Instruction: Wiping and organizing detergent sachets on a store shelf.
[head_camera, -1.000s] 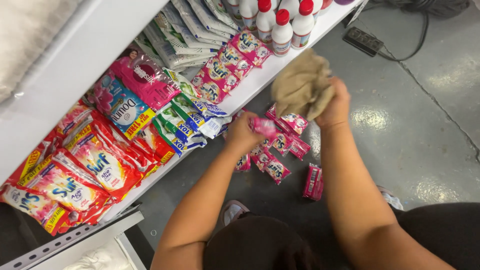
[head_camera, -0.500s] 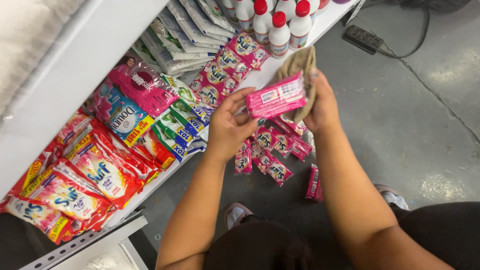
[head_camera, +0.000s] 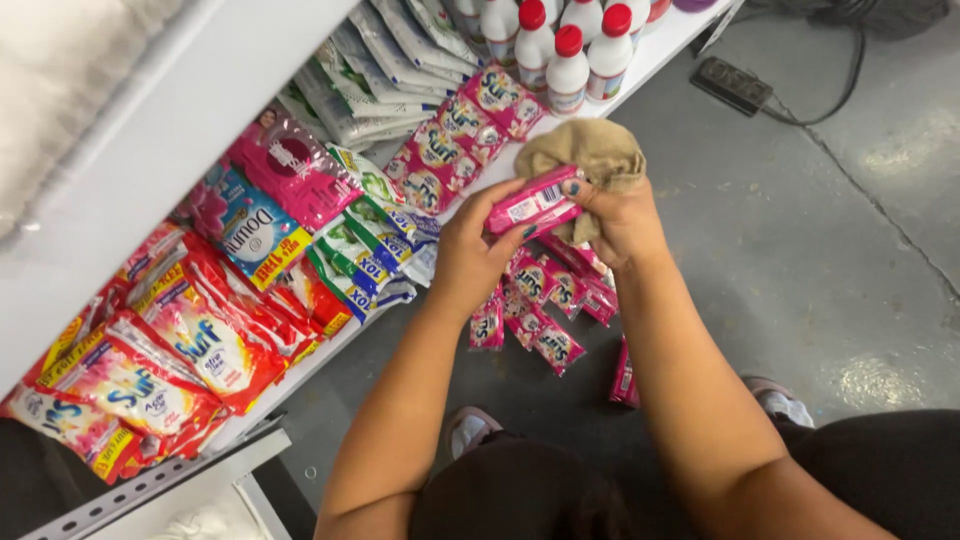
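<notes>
Left hand (head_camera: 475, 250) pinches the near-left end of a pink sachet (head_camera: 535, 205); right hand (head_camera: 615, 215) grips its far-right end, a tan cloth (head_camera: 580, 150) bunched inside. The sachet's long axis spans both hands, above the shelf (head_camera: 650, 50) edge, more sachets (head_camera: 540, 300) hanging below.

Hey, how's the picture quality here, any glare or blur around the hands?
Head view: hands sharp, the left hand and right hand on the pink packet and tan cloth; glare patches on the grey floor; shelf edge near the camera blurred.
</notes>
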